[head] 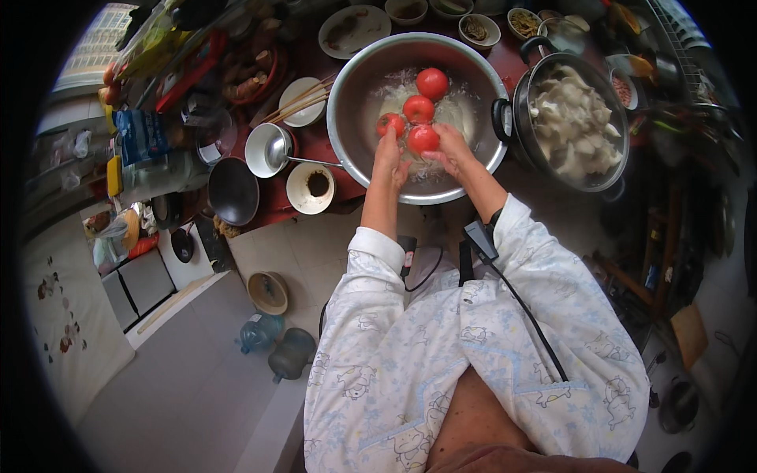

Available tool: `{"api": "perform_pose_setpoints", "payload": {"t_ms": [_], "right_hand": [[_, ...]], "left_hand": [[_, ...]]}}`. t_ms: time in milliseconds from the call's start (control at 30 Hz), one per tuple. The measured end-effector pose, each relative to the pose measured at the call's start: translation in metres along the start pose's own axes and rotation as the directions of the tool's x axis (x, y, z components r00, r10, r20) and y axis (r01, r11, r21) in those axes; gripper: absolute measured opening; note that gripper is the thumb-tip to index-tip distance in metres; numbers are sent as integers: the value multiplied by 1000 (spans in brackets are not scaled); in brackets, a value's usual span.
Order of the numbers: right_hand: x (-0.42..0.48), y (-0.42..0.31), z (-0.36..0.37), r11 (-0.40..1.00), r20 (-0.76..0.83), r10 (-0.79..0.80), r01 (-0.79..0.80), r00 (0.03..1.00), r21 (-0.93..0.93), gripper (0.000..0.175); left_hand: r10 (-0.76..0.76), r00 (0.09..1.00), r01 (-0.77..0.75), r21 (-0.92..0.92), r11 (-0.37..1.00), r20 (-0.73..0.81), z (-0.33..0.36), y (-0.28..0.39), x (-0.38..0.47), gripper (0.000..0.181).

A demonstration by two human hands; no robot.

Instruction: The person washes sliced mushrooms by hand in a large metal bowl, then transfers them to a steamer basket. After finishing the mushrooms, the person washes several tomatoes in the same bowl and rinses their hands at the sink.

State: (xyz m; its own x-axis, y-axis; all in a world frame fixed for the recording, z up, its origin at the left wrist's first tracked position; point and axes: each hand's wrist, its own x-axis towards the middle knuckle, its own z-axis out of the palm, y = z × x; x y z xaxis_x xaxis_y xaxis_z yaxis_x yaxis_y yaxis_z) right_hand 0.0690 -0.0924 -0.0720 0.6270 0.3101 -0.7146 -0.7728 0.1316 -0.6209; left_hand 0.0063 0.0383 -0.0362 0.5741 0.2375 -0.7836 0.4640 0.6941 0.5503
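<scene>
A large metal basin of water stands before me with several red tomatoes in it. My right hand grips the nearest tomato, fingers on its upper right side and thumb below. My left hand is over the water on the left, its fingertips against the left tomato and its thumb spread away. Farther back in the basin lie a middle tomato and a far tomato. The water is rippled around them.
Right of the basin, a black-handled pot holds pale torn mushrooms. On the left are a metal ladle in a white bowl, chopsticks across a plate, a stained bowl and a dark bowl. Water jugs lie on the floor.
</scene>
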Motion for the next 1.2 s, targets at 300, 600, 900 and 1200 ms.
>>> {"api": "perform_pose_setpoints", "payload": {"t_ms": [300,600,900,1200], "right_hand": [[34,1,-21,960,-498,-254,279,829,-25,33],[-9,-6,-3,988,180,-125,139,976,-70,27],[33,2,0,904,-209,75,22,975,428,22],[27,-13,-32,955,-356,-297,269,886,-129,31]], "left_hand": [[38,993,-76,-351,933,-115,-20,-19,30,53],[-54,996,89,-586,805,78,-10,-28,49,48],[-70,985,-3,-426,905,-155,-3,-30,36,53],[-50,998,14,-584,811,-45,-5,-27,45,52]]}}
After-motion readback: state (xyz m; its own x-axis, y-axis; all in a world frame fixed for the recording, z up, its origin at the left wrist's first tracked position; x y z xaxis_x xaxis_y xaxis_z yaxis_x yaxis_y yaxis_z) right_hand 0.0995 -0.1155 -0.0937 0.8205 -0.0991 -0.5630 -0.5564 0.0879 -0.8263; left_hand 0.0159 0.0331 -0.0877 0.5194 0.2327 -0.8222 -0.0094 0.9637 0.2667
